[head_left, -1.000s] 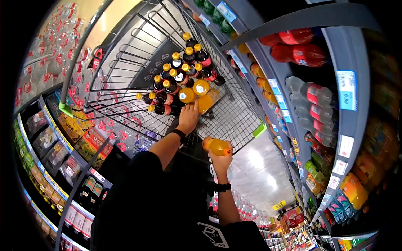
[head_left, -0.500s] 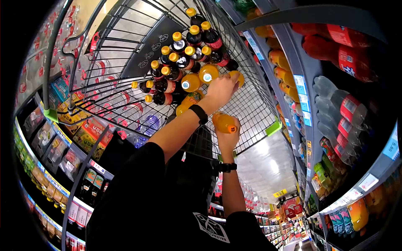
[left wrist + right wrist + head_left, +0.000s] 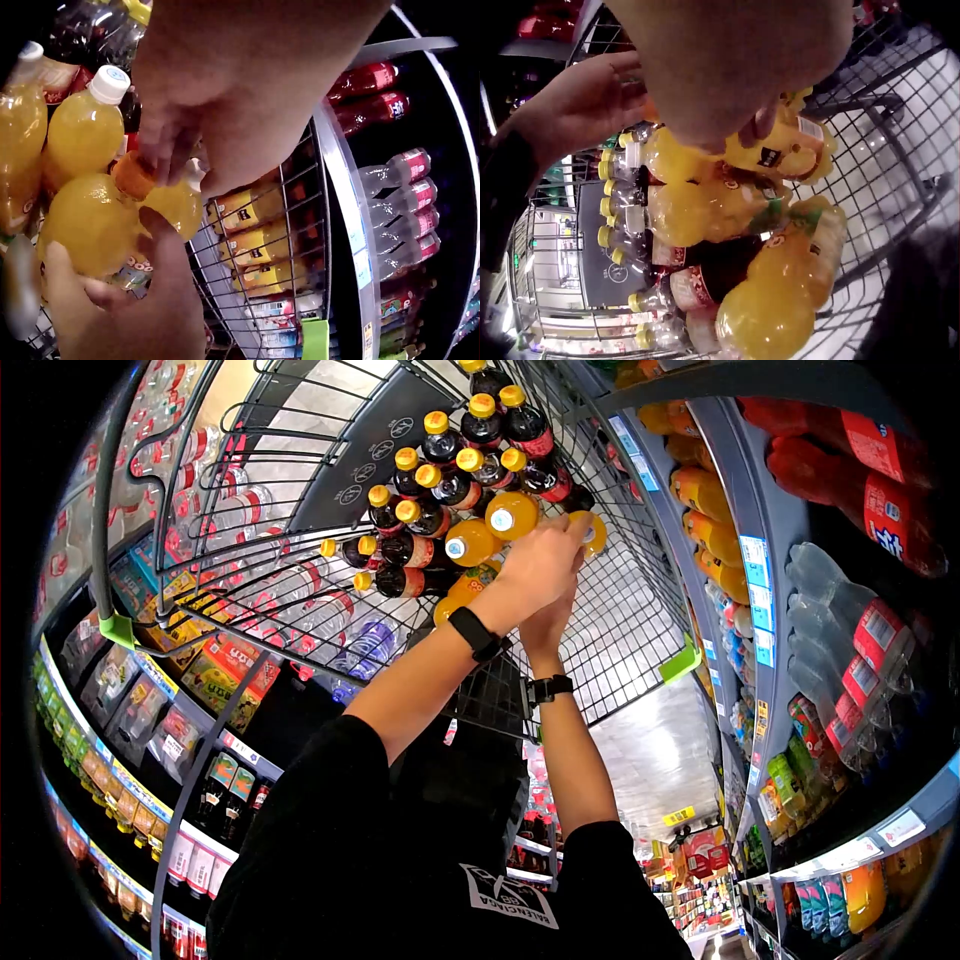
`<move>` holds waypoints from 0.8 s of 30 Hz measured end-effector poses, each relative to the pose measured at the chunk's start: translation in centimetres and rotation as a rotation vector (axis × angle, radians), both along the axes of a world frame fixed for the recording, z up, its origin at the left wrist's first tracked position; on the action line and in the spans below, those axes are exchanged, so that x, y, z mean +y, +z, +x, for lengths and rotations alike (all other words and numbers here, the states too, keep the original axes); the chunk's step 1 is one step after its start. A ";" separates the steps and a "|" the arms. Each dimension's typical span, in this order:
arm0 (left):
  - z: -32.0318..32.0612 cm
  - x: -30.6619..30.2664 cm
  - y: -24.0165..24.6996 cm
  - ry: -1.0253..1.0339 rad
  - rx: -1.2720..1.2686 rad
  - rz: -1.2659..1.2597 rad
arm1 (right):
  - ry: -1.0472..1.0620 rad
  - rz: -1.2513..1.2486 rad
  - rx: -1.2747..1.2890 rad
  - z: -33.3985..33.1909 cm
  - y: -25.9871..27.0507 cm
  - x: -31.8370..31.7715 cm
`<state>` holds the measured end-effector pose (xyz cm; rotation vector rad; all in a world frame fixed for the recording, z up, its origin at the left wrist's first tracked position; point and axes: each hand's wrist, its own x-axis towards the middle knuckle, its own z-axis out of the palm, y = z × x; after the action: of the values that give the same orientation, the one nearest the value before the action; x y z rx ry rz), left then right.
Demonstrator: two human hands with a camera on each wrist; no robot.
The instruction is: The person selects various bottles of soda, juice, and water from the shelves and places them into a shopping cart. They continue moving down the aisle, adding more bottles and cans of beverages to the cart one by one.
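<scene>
In the right wrist view, my right hand point(image 3: 757, 75) grips an orange soda bottle point(image 3: 780, 146) round its body. My left hand point(image 3: 225, 97) pinches the same bottle's orange cap point(image 3: 133, 177). In the head view, my left hand point(image 3: 545, 565) partly covers my right hand point(image 3: 548, 625) and hides most of that bottle. Both hands are over the shopping cart point(image 3: 640, 595). Close beside them stand orange soda bottles point(image 3: 513, 515) with white caps. Another orange bottle point(image 3: 594, 534) shows just past my left fingers. Several dark soda bottles point(image 3: 440, 438) with yellow caps fill the far left of the basket.
Shelves point(image 3: 745, 490) of bottled drinks line the right side, close to the cart's wire wall. Clear bottles point(image 3: 840, 650) and red bottles point(image 3: 850, 470) lie there. To the left are packaged goods point(image 3: 225, 670) and bottled water point(image 3: 270, 590). Shiny floor point(image 3: 650, 740) shows beyond the cart.
My left hand has moved right across the orange bottles in the cart. My right hand has brought its bottle up and forward to meet the left. The cart fills more of the view.
</scene>
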<state>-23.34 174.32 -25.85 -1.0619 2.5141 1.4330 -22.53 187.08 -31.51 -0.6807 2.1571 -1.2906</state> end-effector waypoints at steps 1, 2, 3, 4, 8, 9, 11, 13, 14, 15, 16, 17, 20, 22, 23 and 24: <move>0.4 0.0 0.8 -0.007 0.002 0.034 | 0.065 0.070 0.064 0.2 -0.3 0.7; 1.1 0.2 0.9 -0.005 0.001 0.034 | 0.129 0.141 0.128 0.3 -0.3 1.1; 1.9 0.4 1.0 -0.025 0.092 -0.081 | 0.131 0.140 0.127 0.6 -0.3 1.6; 2.8 0.6 1.1 -0.045 0.182 -0.195 | 0.101 0.130 0.154 1.0 -0.1 2.1; 6.5 1.5 4.7 -0.136 0.108 -0.194 | 0.008 0.215 -0.222 1.7 2.5 5.6; 7.5 1.7 5.9 -0.192 0.068 -0.214 | 0.003 0.170 -0.268 1.8 2.8 7.1; 9.6 2.0 8.5 -0.245 0.034 -0.242 | 0.091 0.289 -0.214 2.0 4.6 10.3; 11.8 2.6 11.5 -0.459 -0.148 -0.191 | 0.090 0.421 -0.219 2.4 7.9 13.2; 12.6 3.2 12.9 -0.456 -0.139 -0.205 | 0.007 0.420 -0.243 3.0 9.6 14.7; 13.4 3.9 14.4 -0.485 -0.184 -0.166 | 0.002 0.407 -0.217 3.6 10.3 17.0; 14.1 4.5 16.0 -0.513 -0.228 -0.129 | -0.003 0.411 -0.148 4.4 10.9 19.7; 14.9 5.2 17.0 -0.498 -0.205 -0.113 | -0.011 0.508 -0.211 4.8 12.5 21.8; 18.4 8.6 18.8 -0.469 -0.148 -0.132 | -0.154 0.516 -0.238 7.2 14.4 28.6; 20.4 10.6 20.1 -0.547 -0.243 -0.144 | -0.084 0.585 -0.330 8.0 15.6 33.1; 21.0 11.4 20.9 -0.546 -0.215 -0.179 | -0.079 0.624 -0.283 9.0 15.3 35.9; 21.6 12.2 21.7 -0.578 -0.263 -0.157 | -0.161 0.565 -0.385 9.9 15.4 38.4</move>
<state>-1.77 186.48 -4.14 -0.4304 2.4699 0.8879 -12.63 225.48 -16.13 -0.0256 2.1236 -0.7377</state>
